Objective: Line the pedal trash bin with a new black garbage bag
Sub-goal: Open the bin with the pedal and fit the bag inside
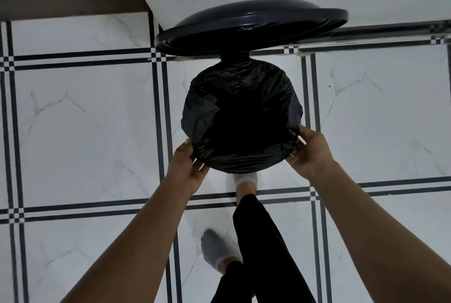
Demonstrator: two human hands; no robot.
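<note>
The black garbage bag (241, 117) is seen draped over the mouth of the pedal trash bin (235, 58), whose body is almost wholly hidden beneath it; its opening faces up toward the camera, long axis vertical. The lid (251, 25) is raised at the far side. The bag's near edge is pinched at both sides by the left hand (189, 168) and right hand (308, 153); a socked foot (246, 179) is partly hidden under the bin on the tiled floor (85, 119).
</note>
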